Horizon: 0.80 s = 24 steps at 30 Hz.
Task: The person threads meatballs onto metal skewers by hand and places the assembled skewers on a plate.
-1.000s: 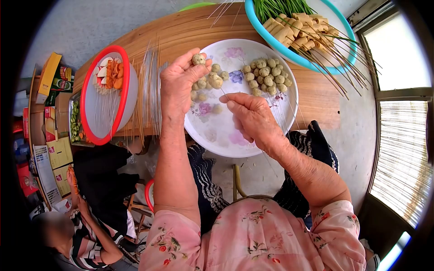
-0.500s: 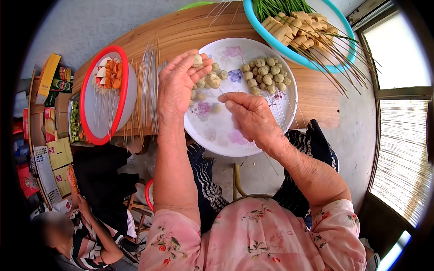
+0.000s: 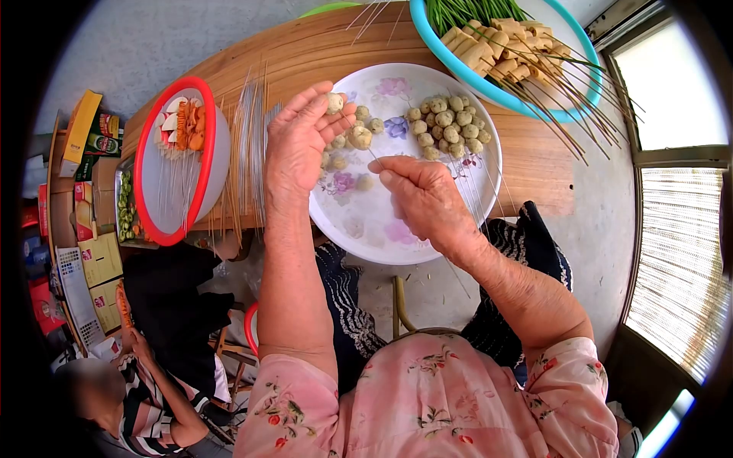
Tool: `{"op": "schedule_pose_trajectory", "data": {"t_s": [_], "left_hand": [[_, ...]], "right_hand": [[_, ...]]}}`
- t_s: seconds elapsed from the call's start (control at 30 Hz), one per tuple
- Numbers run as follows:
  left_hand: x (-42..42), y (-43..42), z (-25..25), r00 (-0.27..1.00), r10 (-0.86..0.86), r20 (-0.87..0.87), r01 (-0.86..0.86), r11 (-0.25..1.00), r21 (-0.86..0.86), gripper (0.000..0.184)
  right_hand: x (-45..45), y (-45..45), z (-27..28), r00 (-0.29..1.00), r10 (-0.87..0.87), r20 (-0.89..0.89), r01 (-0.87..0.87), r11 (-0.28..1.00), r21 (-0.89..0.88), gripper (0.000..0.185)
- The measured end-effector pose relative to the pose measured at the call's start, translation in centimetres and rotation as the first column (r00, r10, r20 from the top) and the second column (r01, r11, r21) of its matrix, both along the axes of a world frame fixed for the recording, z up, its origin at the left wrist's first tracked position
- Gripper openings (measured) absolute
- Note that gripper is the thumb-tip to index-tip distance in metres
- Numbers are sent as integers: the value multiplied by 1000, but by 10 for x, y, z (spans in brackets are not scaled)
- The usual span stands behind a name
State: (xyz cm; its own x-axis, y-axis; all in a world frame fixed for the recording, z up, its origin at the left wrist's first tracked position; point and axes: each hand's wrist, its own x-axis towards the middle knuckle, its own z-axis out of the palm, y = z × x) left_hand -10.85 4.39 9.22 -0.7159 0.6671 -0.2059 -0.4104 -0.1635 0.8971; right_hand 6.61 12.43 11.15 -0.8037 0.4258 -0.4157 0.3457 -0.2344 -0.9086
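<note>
My left hand [image 3: 296, 149] is raised over the left rim of the flowered white tray [image 3: 359, 237]. A pale speckled meatball [image 3: 334, 103] sits between its thumb and curled fingers. Just right of that hand, a second meatball [image 3: 359, 137] is on the tip of a thin skewer [image 3: 376, 158]. My right hand [image 3: 427, 200] pinches this skewer between thumb and forefinger, above the tray's middle. Loose meatballs [image 3: 376, 125] lie beside my left hand, partly hidden by it. On the tray's right side rests a cluster of skewered meatballs [image 3: 450, 126], their sticks pointing toward me.
Left of the tray, bare skewers [image 3: 252, 145] lie on the wooden table [image 3: 305, 47]. A red-rimmed basin [image 3: 206, 164] holds other skewered food. At the back right, a blue-rimmed basin [image 3: 592, 84] has rolled skewers and greens. Another person [image 3: 164, 397] sits at lower left.
Hardly anything differs. My left hand's fingers have shifted very slightly around the meatball, while my right hand and its skewer stay in place.
</note>
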Motion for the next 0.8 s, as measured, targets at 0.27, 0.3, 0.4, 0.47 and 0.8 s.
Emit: {"op": "schedule_pose_trajectory", "data": {"t_s": [0.27,0.3,0.4,0.47,0.8], "left_hand": [[-2,0,1,999,-28,40,28,1000,14,33],[-2,0,1,999,-33,43,33,999,17,34],[5,3,5,999,-33,23,32,999,14,43],[8,5,5,998,-43,42,43,999,16,46],[17,10,5,986,-143,82,143,990,8,37]], "right_hand": [[1,1,2,1000,3,11,-2,999,-38,23],[1,1,2,1000,2,9,-2,999,-41,23],[0,0,2,1000,-15,0,15,999,-34,23],[-1,3,5,1000,-14,14,14,999,-30,24],[-3,7,4,997,-73,-25,73,997,16,23]]}}
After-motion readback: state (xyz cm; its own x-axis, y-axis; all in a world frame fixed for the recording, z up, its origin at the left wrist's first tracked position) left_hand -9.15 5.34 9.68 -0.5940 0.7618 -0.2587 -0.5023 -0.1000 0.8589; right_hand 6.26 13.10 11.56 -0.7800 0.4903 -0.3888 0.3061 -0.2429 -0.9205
